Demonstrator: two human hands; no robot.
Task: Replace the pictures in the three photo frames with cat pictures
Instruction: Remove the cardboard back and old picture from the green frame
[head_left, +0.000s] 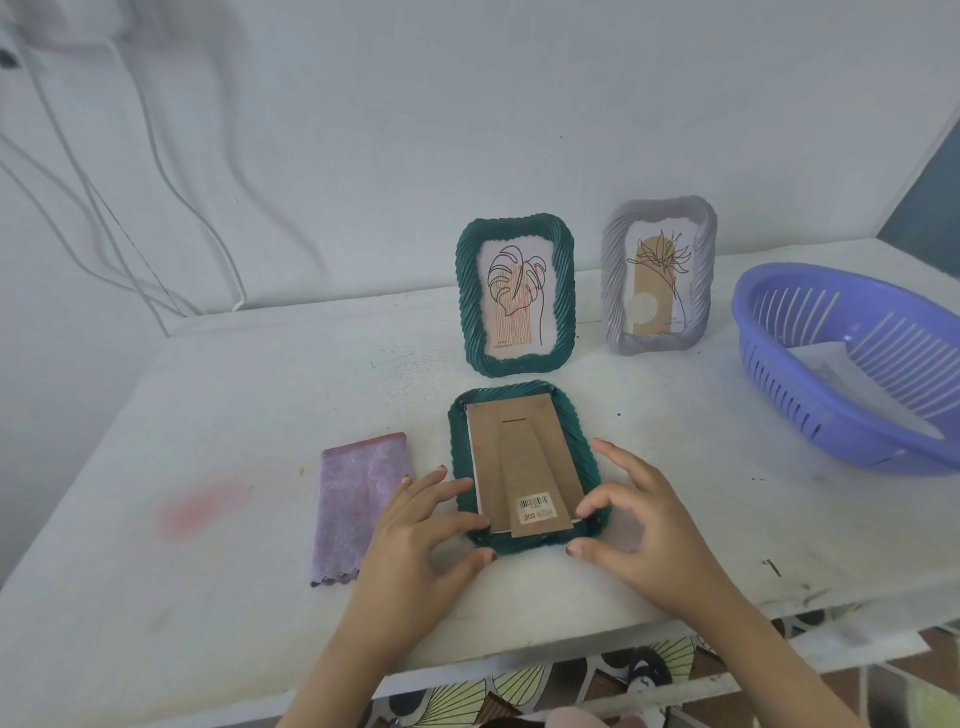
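Lower edge of the picture: both forearms enter from below, over a strip of patterned fabric (519, 696) that is partly hidden under the tabletop (208, 415) edge.

Left hand (415, 525): palm down, fingers spread and nearly straight. The fingertips touch the lower left rim of the face-down green frame (569, 415), and the thumb lies at its lower left corner. Grip wide, holding nothing.

Right hand (639, 525): palm down and arched. The index finger is bent onto the lower right corner of the backing board (519, 452), the thumb lies against the frame's bottom rim, and the remaining fingers fan out along the right rim. Grip narrow. Whether it pinches the corner or only presses on it cannot be told, since the hand covers that corner.

The frame lies flat at lower centre of the picture, back upward. The brown board sits slightly askew in it, with a white edge showing along its left side. The print on the barcode label (535, 508) is unreadable. The picture inside is hidden.

Just left of it lies a folded purple cloth (358, 509).

Further back, at centre, an upright green frame (517, 296) shows a leaf line drawing. Beside it to the right, a pale grey frame (660, 275) shows a plant sketch.

At right, a lilac basket (810, 270) is cut off by the picture edge. A white sheet (821, 358) lies inside, content indistinct.

At upper left, cables (104, 208) hang on the wall.
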